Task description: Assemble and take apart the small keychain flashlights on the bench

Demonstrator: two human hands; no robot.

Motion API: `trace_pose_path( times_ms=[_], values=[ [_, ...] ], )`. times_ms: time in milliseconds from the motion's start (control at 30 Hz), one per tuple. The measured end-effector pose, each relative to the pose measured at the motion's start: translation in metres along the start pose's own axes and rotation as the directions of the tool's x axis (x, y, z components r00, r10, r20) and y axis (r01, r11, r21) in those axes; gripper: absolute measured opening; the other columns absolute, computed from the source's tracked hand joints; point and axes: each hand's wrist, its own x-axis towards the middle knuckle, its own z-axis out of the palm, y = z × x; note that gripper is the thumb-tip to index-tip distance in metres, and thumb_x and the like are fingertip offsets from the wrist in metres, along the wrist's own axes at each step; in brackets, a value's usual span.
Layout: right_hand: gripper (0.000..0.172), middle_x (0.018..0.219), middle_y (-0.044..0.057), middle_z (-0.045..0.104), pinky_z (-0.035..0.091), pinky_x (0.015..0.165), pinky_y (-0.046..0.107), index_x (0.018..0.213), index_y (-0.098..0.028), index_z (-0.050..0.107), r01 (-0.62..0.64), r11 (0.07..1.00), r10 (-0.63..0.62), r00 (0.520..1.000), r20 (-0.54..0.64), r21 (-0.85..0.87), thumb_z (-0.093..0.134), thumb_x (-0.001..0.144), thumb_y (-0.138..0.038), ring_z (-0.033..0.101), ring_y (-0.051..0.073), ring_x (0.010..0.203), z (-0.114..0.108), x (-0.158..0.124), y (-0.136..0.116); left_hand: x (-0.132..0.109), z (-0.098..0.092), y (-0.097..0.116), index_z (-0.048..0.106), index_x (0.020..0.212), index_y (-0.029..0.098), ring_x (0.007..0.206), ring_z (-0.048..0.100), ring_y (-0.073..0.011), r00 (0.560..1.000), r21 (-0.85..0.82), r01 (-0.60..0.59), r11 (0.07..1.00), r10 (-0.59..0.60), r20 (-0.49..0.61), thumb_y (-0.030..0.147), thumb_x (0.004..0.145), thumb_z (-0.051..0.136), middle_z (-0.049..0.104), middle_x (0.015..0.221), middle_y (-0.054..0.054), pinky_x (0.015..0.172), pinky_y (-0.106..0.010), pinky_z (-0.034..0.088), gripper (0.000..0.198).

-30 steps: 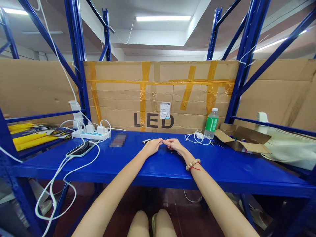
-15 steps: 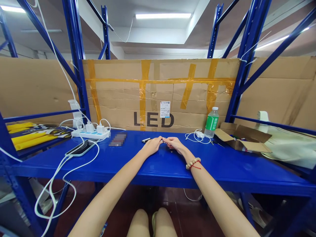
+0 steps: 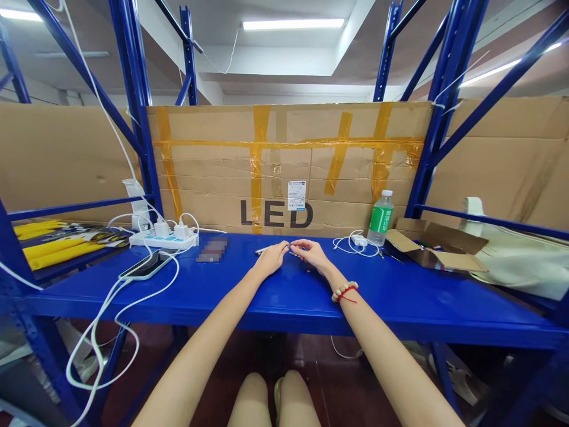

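Note:
Over the middle of the blue tabletop point(image 3: 400, 296), my left hand point(image 3: 272, 259) and my right hand point(image 3: 312, 254) meet at the fingertips. Both are closed in a pinch around a small dark and silvery piece point(image 3: 290, 247), too small to name. The right wrist wears a beaded bracelet point(image 3: 345, 291) with a red string. Beside the left hand lies a thin pen-like stick point(image 3: 261, 251), partly covered by that hand. A tiny dark bit point(image 3: 308, 271) rests on the tabletop just below the right hand.
On the left are a white power strip point(image 3: 163, 239) with plugs, a phone point(image 3: 149, 264), looping cables and a blurred patch. A charger with cable point(image 3: 359, 241), a green-labelled bottle point(image 3: 381, 218) and an open cardboard box point(image 3: 438, 244) stand right. Taped cardboard point(image 3: 213, 178) forms the back.
Both hands have shifted slightly, the left one now covering more of the pen-like stick. The fingertips have changed their hold, and more of the small piece shows between them.

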Motion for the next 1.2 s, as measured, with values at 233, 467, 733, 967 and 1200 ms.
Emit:
trace_pose_path(
  times_ms=[233,467,733,967,1200],
  values=[
    [0.045,0.076,0.006,0.067,0.04,0.046,0.024,0.069,-0.013,0.069,0.095,0.994,-0.095,0.995,0.006,-0.054,0.076,0.043,-0.049,0.045,0.006,0.044,-0.006,0.008,0.012,0.0,0.004,-0.002,0.054,0.1,0.022,0.077,0.064,-0.0167,0.995,-0.016,0.029,0.999,-0.027,0.099,0.028,0.093,0.031,0.066,0.077,0.0,0.067,-0.023,0.046,0.025],
    [0.038,0.069,0.005,0.065,0.038,0.043,0.023,0.063,-0.013,0.069,0.147,0.985,-0.147,0.989,0.012,-0.088,0.075,0.047,-0.047,0.046,0.006,0.041,-0.011,0.012,0.02,0.0,0.006,-0.001,0.051,0.102,0.022,0.083,0.063,-0.0204,0.992,0.015,-0.005,1.0,0.003,0.123,0.03,0.093,0.03,0.066,0.087,-0.003,0.072,-0.028,0.045,0.024],
    [0.036,0.065,0.004,0.065,0.037,0.043,0.023,0.068,-0.013,0.07,0.14,0.987,-0.141,0.99,-0.004,-0.077,0.076,0.048,-0.043,0.045,0.006,0.042,-0.012,0.011,0.018,0.0,0.008,-0.003,0.047,0.1,0.021,0.087,0.061,-0.02,0.994,-0.02,-0.054,0.998,0.056,0.096,0.03,0.094,0.027,0.063,0.091,-0.004,0.074,-0.029,0.046,0.023],
    [0.043,0.058,0.003,0.062,0.032,0.037,0.02,0.074,-0.012,0.07,0.08,0.997,-0.08,0.996,-0.024,-0.008,0.074,0.05,-0.047,0.044,0.007,0.042,-0.007,0.006,0.007,0.001,0.008,-0.001,0.047,0.103,0.02,0.096,0.058,-0.018,0.997,-0.055,-0.076,0.996,0.077,0.005,0.025,0.094,0.026,0.061,0.102,-0.006,0.085,-0.03,0.044,0.023],
    [0.044,0.066,0.002,0.061,0.032,0.039,0.018,0.08,-0.014,0.069,-0.003,0.994,0.008,0.999,-0.052,0.109,0.066,0.06,-0.054,0.044,0.005,0.046,-0.007,0.004,0.001,0.002,0.007,0.006,0.048,0.109,0.02,0.101,0.057,-0.0198,0.997,-0.059,-0.056,0.997,0.052,-0.058,0.024,0.093,0.028,0.06,0.111,-0.007,0.087,-0.031,0.043,0.026]
  ],
)
